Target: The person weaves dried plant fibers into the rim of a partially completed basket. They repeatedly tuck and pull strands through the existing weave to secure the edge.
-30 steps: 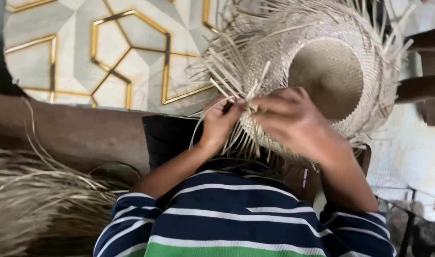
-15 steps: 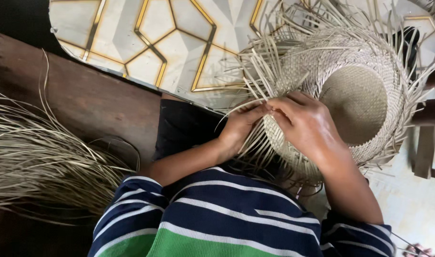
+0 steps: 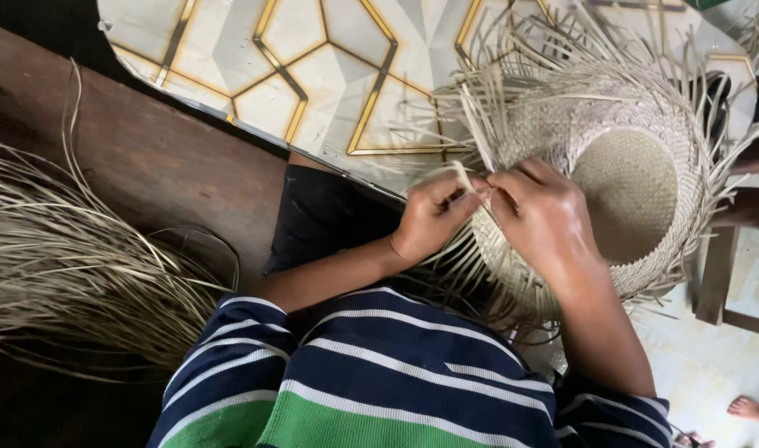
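A half-woven straw hat [image 3: 637,182] lies on my lap at the right, its round crown facing up and loose pale strands sticking out all around the brim. My left hand [image 3: 433,217] pinches a few straw strands [image 3: 467,178] at the brim's near-left edge. My right hand [image 3: 541,217] rests on the brim right beside it, fingers closed on the same strands. Both hands touch each other at the fingertips. My striped navy, white and green shirt [image 3: 379,382] fills the bottom of the view.
A heap of loose dry straw [image 3: 72,265] lies on a dark wooden bench [image 3: 172,158] at the left. A floor with gold hexagon lines [image 3: 313,66] shows above. Wooden furniture legs [image 3: 720,274] and another person's bare foot [image 3: 753,408] are at the right.
The view has shifted so the hat sits further right and the straw heap shows more. My hands stay together on the brim, working the strands.
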